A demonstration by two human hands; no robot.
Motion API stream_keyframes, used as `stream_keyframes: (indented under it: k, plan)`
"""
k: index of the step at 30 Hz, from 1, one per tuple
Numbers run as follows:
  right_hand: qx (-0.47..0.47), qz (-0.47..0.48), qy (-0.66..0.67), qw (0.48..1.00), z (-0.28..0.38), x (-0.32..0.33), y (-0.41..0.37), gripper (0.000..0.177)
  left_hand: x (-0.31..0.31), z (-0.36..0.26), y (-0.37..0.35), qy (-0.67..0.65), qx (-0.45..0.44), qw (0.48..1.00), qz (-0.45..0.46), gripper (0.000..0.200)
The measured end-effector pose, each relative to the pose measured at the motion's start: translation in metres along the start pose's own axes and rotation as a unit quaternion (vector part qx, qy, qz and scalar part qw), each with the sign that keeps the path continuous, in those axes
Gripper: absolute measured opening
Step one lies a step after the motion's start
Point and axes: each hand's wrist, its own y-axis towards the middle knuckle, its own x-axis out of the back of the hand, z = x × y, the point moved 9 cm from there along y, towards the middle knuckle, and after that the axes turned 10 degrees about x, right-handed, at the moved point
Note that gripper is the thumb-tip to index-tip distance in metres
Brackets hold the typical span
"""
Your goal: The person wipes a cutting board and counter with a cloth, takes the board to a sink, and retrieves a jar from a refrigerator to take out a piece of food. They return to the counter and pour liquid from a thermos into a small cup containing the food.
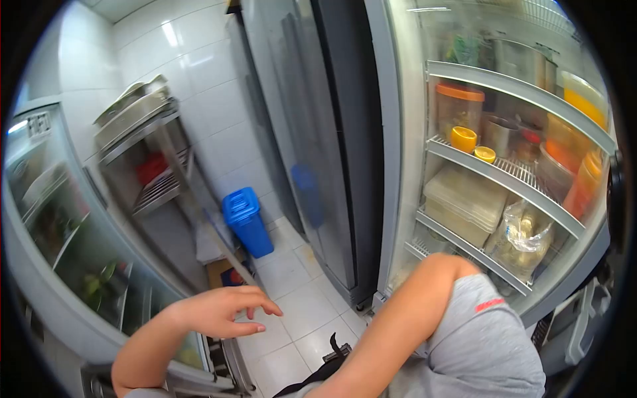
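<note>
My left hand (225,313) is at the lower left, its fingers loosely bent and apart, with nothing in it. It is in front of the tiled floor, near the glass-door fridge (126,292) on the left. A bare limb (398,318) and grey cloth (484,331) with a red mark cross the lower right; my right hand does not show. Beyond them stands a fridge with wire shelves (511,169), holding an orange-lidded container (459,106), cut orange-coloured pieces (463,138), a clear lidded box (464,199) and a plastic bag (524,232).
A tall dark grey cabinet (312,132) stands in the middle. Left of it are a blue lidded bin (247,222) and a metal rack (142,142) with trays (136,109) on top. A grey plastic container (574,325) is at the right edge.
</note>
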Motion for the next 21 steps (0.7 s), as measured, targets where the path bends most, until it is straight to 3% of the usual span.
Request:
stream_keyframes:
  k: [3,4,5,6,7,8,9,10,11,13,16,21]
  plan:
    - [-0.104,-0.066,-0.029,0.992,0.027,0.077,-0.062,0.032,0.058,0.016,0.012,0.084,-0.042,0.996,-0.003,0.035]
    - [-0.152,-0.111,-0.064,0.980,0.041,0.112,-0.087,0.032,0.075,0.025,0.016,0.108,-0.017,0.994,0.011,0.035]
    - [-0.220,-0.183,-0.142,0.948,0.058,0.156,-0.123,0.032,0.089,0.037,0.021,0.132,0.008,0.991,0.027,0.034]
    - [-0.297,-0.259,-0.264,0.880,0.079,0.206,-0.165,0.031,0.105,0.044,0.027,0.184,-0.001,0.982,0.037,0.034]
    - [-0.378,-0.333,-0.458,0.732,0.112,0.260,-0.210,0.025,0.123,0.053,0.034,0.226,0.026,0.973,0.041,0.033]
    - [-0.482,-0.298,-0.630,0.531,0.147,0.300,-0.259,0.027,0.143,0.054,0.042,0.270,0.002,0.963,0.018,0.032]
    - [-0.633,-0.177,-0.700,0.279,0.175,0.330,-0.306,0.025,0.162,0.055,0.051,0.314,-0.024,0.949,-0.006,0.031]
    - [-0.738,-0.053,-0.666,0.094,0.198,0.346,-0.335,0.021,0.179,0.052,0.059,0.342,-0.059,0.937,-0.031,0.030]
    - [-0.789,0.028,-0.613,-0.033,0.220,0.359,-0.367,0.019,0.192,0.050,0.066,0.367,-0.095,0.924,-0.056,0.029]
    - [-0.831,-0.005,-0.546,-0.102,0.255,0.368,-0.393,0.020,0.211,0.053,0.073,0.387,-0.175,0.902,-0.080,0.026]
    - [-0.854,-0.018,-0.500,-0.142,0.255,0.372,-0.397,0.020,0.226,0.071,0.070,0.398,-0.273,0.873,-0.074,0.025]
    - [-0.871,0.005,-0.465,-0.156,0.243,0.360,-0.397,0.019,0.236,0.128,0.070,0.467,-0.328,0.820,-0.025,0.028]
